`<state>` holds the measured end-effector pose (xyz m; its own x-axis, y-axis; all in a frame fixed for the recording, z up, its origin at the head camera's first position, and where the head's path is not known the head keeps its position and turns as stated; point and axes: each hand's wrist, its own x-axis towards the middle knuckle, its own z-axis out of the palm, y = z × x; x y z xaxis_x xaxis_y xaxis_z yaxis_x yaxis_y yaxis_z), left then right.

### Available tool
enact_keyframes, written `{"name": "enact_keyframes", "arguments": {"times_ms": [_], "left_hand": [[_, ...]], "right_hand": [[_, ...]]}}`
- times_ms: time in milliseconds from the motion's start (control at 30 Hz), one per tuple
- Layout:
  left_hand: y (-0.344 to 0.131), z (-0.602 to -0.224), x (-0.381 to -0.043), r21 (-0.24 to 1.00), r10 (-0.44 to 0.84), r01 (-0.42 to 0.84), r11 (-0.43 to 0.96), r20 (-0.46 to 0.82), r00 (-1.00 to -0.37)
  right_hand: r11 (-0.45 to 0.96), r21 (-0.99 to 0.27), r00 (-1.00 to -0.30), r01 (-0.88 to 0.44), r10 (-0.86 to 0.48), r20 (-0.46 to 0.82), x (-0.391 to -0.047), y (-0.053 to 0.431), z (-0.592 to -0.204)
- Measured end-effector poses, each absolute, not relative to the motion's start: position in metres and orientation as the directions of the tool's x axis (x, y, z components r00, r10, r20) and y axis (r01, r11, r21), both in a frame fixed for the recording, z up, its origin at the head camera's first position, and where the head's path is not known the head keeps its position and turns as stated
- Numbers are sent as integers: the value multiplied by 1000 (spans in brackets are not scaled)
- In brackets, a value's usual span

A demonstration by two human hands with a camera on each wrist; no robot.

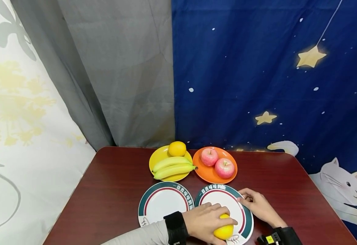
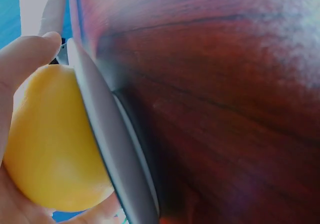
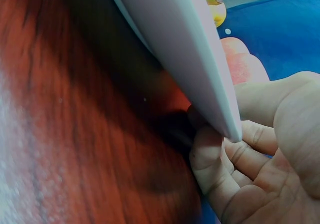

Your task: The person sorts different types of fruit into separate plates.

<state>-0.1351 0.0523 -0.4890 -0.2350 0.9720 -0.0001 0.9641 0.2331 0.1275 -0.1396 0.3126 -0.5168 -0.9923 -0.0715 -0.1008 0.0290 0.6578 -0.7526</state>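
Note:
My left hand (image 1: 207, 221) reaches over the right-hand white plate (image 1: 218, 199), which has a green band and a red ring. It grips a lemon (image 1: 224, 228), with fingers and thumb spread around the fruit. In the left wrist view the lemon (image 2: 57, 141) sits against the plate's rim (image 2: 107, 129), a thumb above and fingers below. My right hand (image 1: 259, 206) pinches the same plate at its right edge. The right wrist view has the plate's underside (image 3: 175, 39) tilted up, fingertips (image 3: 207, 151) beneath the rim and the thumb on the other side.
A matching white plate (image 1: 163, 206) lies at left. Behind stand a yellow plate (image 1: 154, 160) with bananas (image 1: 172, 167) and another lemon (image 1: 177, 149), and an orange plate (image 1: 203, 173) with two apples (image 1: 224, 168). All are on the dark red table (image 1: 111, 190), curtains behind.

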Motion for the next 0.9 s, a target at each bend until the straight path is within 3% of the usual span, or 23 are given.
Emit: {"name": "enact_keyframes", "arguments": {"times_ms": [233,367,567,700,800,900], "left_hand": [[45,-453,-149,58,953,954,293,58,-297],[32,-411,-179,13,912,936,353,218,-347],[5,-363,-255,-35,754,861,508,501,-425],[-16,-363,-302,1,651,743,669,482,-586],[-26,-377,-327,58,562,626,778,383,-733],[-31,-396,-342,90,484,524,847,278,-830]], "right_hand": [[657,-753,-993,19,-77,-92,-139,313,-518],[658,-752,-993,38,-61,-104,-139,312,-519],[675,-737,-994,39,-46,-95,-138,312,-519],[669,-742,-994,46,-46,-103,-138,313,-519],[668,-742,-993,58,-37,-111,-137,312,-519],[668,-742,-993,66,-30,-115,-137,310,-519]]}}
